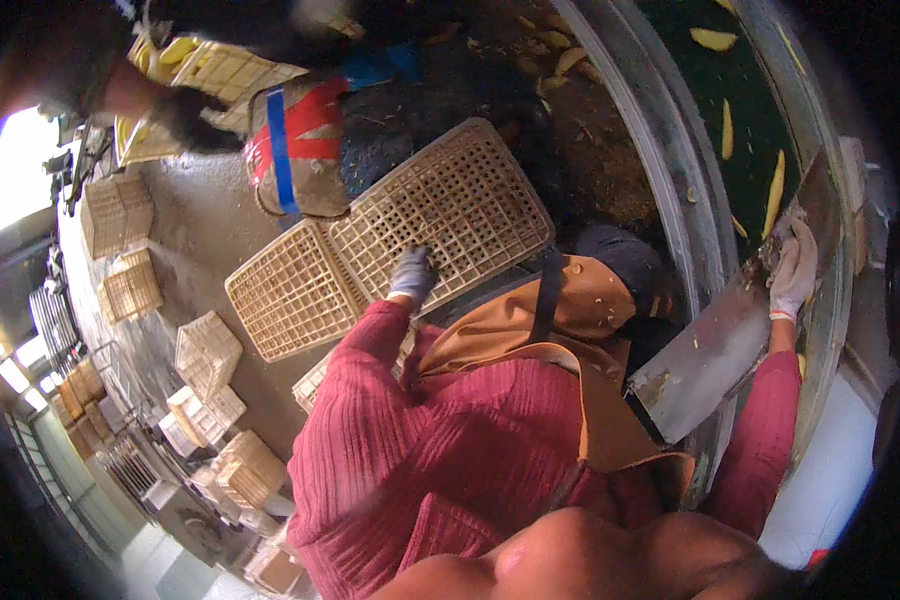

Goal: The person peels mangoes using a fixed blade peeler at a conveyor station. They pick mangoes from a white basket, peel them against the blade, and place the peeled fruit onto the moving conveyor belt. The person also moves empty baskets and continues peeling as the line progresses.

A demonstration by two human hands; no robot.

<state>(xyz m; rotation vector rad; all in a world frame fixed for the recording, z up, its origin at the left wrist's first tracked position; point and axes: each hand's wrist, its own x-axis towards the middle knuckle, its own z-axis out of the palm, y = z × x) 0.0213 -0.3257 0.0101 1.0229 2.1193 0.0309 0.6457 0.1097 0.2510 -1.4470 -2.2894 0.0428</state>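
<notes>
My left hand (414,271), in a grey-white glove, is over the near side of a beige plastic lattice crate (465,202); its fingers look bent, and their grip cannot be made out. My right hand (793,270), in a pale dirty glove, lies with fingers extended against a slanted metal plate (709,360), where dark wet debris clings. The plate crosses a metal-sided conveyor with a dark green belt (750,112) bearing several yellow, elongated pieces. A second lattice crate (292,292) adjoins the first at the left.
A co-worker's dark-gloved hand (199,120) is near a woven sack with red and blue bands (300,150). Yellow crates (229,75) stand behind it. Stacked beige crates (116,214) line the floor at left. Peelings and brown debris (600,142) lie beside the conveyor's metal rail (645,112).
</notes>
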